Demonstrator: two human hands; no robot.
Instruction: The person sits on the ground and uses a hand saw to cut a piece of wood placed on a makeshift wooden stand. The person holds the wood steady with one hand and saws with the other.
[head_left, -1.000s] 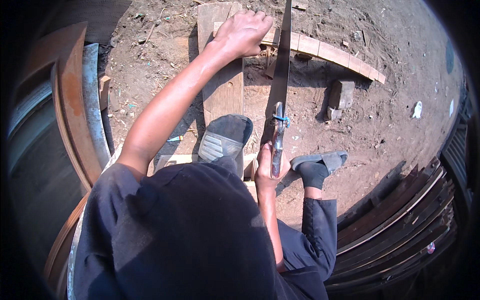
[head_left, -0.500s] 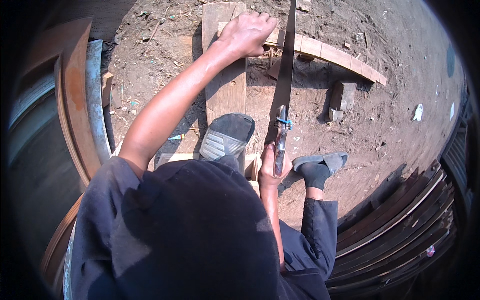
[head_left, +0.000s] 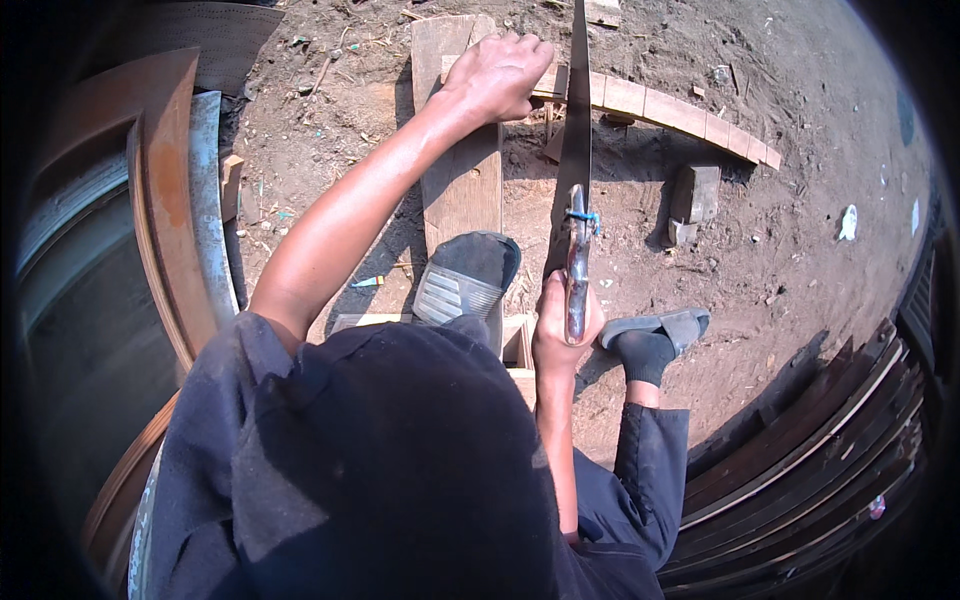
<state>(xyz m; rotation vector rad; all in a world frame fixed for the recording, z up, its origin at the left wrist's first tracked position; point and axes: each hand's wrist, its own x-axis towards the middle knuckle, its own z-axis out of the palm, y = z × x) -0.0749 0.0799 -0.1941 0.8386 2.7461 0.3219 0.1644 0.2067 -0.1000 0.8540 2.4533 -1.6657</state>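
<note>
My right hand (head_left: 568, 312) is wrapped round the brown handle of a handsaw (head_left: 575, 135), and blue cord is tied about the handle. Its long blade points away from me and crosses a thin wooden strip (head_left: 670, 111) marked with several cross lines. Fingers curled, my left hand (head_left: 500, 78) presses the strip's left part down on a thick plank (head_left: 462, 190); its fingertips are hidden. Right of the blade, the strip sticks out past the plank over the dirt. My sandalled left foot (head_left: 465, 280) rests on the plank's near part.
A short wooden block (head_left: 692, 200) lies on the ground to the right. Stacked dark boards (head_left: 800, 460) fill the lower right. Wooden door frames (head_left: 165, 190) lean at the left. My right foot (head_left: 655, 335) stands on the dirt (head_left: 780, 240).
The saw and my right hand have slid forward, away from me, across the strip. My left hand keeps its place on the strip. The whole view has shifted slightly.
</note>
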